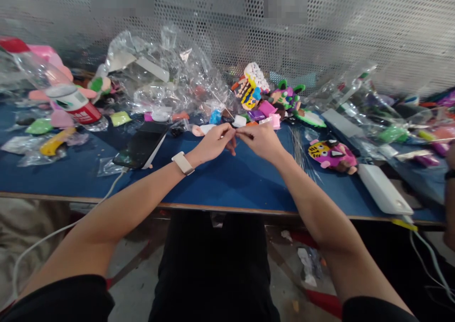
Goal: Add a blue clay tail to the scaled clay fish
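Over the middle of the blue table (pixel 227 189), my left hand (pixel 217 141) and my right hand (pixel 261 139) meet at the fingertips. Both have their fingers pinched together; whatever lies between them is too small or hidden to name. Just behind them lie small coloured lumps that look like modelling clay, among them a pink piece (pixel 267 108), a blue piece (pixel 215 117) and a white piece (pixel 239 120). A yellow, white and orange clay figure (pixel 250 87) stands behind these. Beside it is a green and purple figure (pixel 287 94).
Clear plastic bags (pixel 170 71) pile against the perforated metal panel (pixel 220 14). At left are a bottle with a red label (pixel 80 109) and a black phone (pixel 142 144) on a cable. Rightward lie a pink and yellow clay face (pixel 332 156), a white power bank (pixel 384 189) and another person's arm (pixel 450 203).
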The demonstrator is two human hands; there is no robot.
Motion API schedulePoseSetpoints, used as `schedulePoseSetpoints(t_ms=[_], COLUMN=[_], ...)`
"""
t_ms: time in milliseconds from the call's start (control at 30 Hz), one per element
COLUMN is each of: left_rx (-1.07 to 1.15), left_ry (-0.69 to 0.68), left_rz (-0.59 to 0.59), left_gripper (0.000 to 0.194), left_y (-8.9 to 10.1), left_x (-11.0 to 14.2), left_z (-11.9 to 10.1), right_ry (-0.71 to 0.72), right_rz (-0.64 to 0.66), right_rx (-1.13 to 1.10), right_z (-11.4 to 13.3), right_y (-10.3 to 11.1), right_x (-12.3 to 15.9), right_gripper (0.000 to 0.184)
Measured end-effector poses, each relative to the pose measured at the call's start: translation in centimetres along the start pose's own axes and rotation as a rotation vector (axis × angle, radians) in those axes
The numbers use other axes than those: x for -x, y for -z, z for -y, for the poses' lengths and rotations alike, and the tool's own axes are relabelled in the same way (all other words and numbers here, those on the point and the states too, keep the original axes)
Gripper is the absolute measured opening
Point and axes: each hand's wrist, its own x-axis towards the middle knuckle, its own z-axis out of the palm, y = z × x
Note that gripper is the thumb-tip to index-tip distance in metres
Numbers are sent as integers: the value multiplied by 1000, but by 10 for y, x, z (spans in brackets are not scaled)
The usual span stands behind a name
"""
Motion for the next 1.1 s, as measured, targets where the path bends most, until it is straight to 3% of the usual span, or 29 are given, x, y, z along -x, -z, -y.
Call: schedulePoseSetpoints(t_ms=[100,200,300,433,567,767,1100], left_rx=[-57,-60,59,156,152,196,4], left_ry=[16,50,128,194,155,150,88], left_rz=[15,-34,-153,-255,-286,-142,-63], left_gripper=[21,16,15,16,14,29,25], left_y=[-1,-2,-4,-3,3,7,3], left_x=[0,0,-1,-4,-6,-6,1], left_z=[0,-1,-3,-1,4,8,7], right_ry=[-37,-102,-180,-210,-251,-306,-133], right_rz=[-36,-172,-310,-357,-418,-379,-310], right_rx=[-43,-160,-444,-733,-686,-643,-397], right_z=[1,2,0,-3,-1,0,6], right_y=[1,2,-1,-4,-1,-6,-7], right_x=[0,-1,-4,-9,-9,-10,-4], right_gripper=[23,27,40,43,37,33,20])
